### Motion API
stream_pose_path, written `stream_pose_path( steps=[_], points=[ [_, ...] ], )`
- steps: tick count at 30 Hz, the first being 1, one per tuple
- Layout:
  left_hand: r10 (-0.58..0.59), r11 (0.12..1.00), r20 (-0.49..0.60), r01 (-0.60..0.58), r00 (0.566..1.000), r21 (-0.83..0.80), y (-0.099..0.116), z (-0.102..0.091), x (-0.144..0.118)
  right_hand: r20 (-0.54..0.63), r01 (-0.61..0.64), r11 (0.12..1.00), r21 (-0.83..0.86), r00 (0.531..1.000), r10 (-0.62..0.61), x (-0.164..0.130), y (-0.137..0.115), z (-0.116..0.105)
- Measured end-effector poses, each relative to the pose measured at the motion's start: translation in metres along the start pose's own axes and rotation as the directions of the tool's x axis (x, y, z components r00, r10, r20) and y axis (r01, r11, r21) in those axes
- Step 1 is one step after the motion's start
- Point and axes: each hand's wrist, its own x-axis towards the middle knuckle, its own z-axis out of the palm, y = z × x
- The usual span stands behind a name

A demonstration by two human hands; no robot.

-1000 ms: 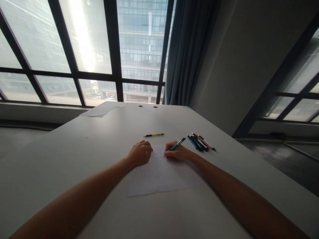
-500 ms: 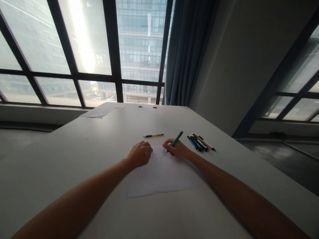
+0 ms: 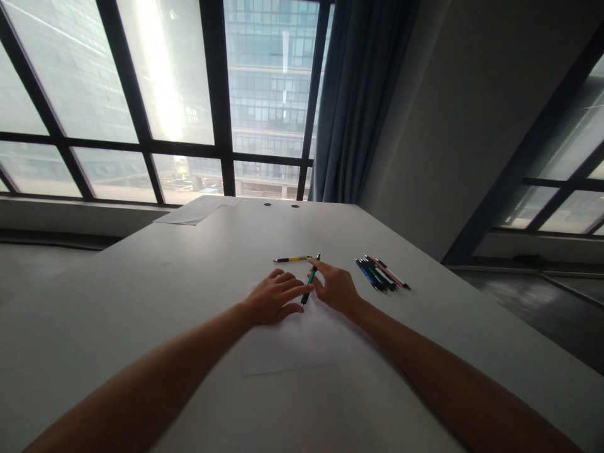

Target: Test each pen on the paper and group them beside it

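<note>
**Two hands, one green pen between them**

Two hands meet over the white sheet (image 3: 292,343) on the pale table (image 3: 179,296). The right hand (image 3: 336,288) pinches the green pen (image 3: 310,280) between thumb and forefinger, and the left hand (image 3: 274,298) rests on the paper with fingers spread, fingertips just beside the pen's lower end. The pen's long axis points away from the person, tip end low near the sheet, dark cap end up by the yellow pen (image 3: 292,258). Slim and green-barrelled, it has dark ends. Off right lies a cluster of pens (image 3: 381,272), well apart.
</note>
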Motion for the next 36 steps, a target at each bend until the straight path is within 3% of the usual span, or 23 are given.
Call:
stream_pose_path(
  steps=[5,9,14,19,22,24,26,28,30,32,36],
  points=[
    [0.039,0.999,-0.014,-0.039,0.999,0.003,0.001,0.000,0.001,-0.023,-0.055,0.995,0.083,0.998,0.057,0.000,-0.002,0.001],
    [0.055,0.998,-0.032,-0.055,0.998,-0.004,0.001,0.000,0.001,0.029,-0.099,0.965,0.242,0.995,0.095,0.001,-0.004,-0.002],
    [0.029,0.998,0.003,-0.029,1.000,-0.055,-0.002,0.004,-0.001,0.129,-0.159,0.771,0.617,0.987,0.101,0.000,-0.009,-0.001],
    [0.041,0.995,-0.016,-0.043,0.999,-0.091,-0.005,0.008,-0.003,0.096,-0.241,0.695,0.678,0.966,0.242,0.009,-0.006,0.000],
    [-0.009,0.998,-0.054,0.006,0.998,-0.064,-0.006,0.008,-0.003,0.013,-0.278,0.697,0.661,0.933,0.360,0.021,0.026,-0.014],
    [-0.043,0.999,-0.062,0.041,0.997,-0.036,-0.006,0.008,-0.003,-0.068,-0.316,0.762,0.565,0.903,0.425,0.024,0.064,-0.029],
    [-0.072,0.997,-0.043,0.072,0.996,-0.019,-0.007,0.009,-0.003,-0.168,-0.415,0.823,0.388,0.846,0.506,0.020,0.109,-0.043],
    [-0.104,0.995,-0.021,0.104,0.994,-0.012,-0.007,0.009,-0.003,-0.240,-0.558,0.820,0.128,0.785,0.572,0.007,0.152,-0.053],
    [-0.132,0.991,-0.006,0.132,0.991,-0.009,-0.007,0.009,-0.003,-0.221,-0.665,0.746,-0.032,0.732,0.644,-0.009,0.188,-0.058],
    [-0.155,0.988,0.001,0.155,0.988,-0.008,-0.007,0.010,-0.003,-0.176,-0.703,0.705,-0.096,0.709,0.683,-0.023,0.212,-0.058],
    [-0.193,0.981,0.019,0.194,0.981,-0.007,-0.007,0.009,-0.003,-0.012,-0.733,0.671,-0.114,0.676,0.736,-0.039,0.233,-0.051]
  ],
)
